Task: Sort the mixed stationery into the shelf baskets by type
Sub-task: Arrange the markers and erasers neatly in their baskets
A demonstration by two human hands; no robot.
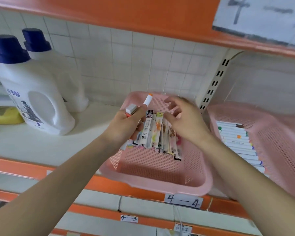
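Nearest, a paper label (183, 200) reading 4—4 sits on the orange shelf edge, just below the front rim of the middle pink basket (160, 183). Over that basket the left hand (124, 123) grips a few white markers (147, 100), one orange-tipped end pointing up, while the right hand (186, 121) hovers loose-fingered and empty above the printed pen packets (157, 133) lying inside. Beyond, a second pink basket (279, 133) to the right holds a row of white markers (237, 142), and two white detergent bottles (32, 99) stand at left against the tiled wall.
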